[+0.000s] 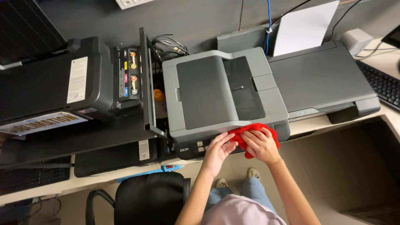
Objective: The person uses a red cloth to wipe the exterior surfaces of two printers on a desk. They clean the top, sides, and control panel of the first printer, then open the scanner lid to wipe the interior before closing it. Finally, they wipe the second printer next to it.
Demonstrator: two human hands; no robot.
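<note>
A grey printer (pixel 216 91) with a dark flat lid sits on a pale desk (pixel 321 123). A red cloth (pixel 255 130) lies bunched against the printer's front edge. My right hand (pixel 261 146) presses on the cloth with fingers curled over it. My left hand (pixel 218 149) rests beside it with fingers spread, its fingertips touching the cloth's left end and the printer's front panel.
A black printer (pixel 50 87) with ink tanks (pixel 132 73) stands at the left, and a flat black printer (pixel 323 77) holding white paper (pixel 304 27) at the right. A keyboard (pixel 381 85) lies far right. A black chair (pixel 146 198) stands below.
</note>
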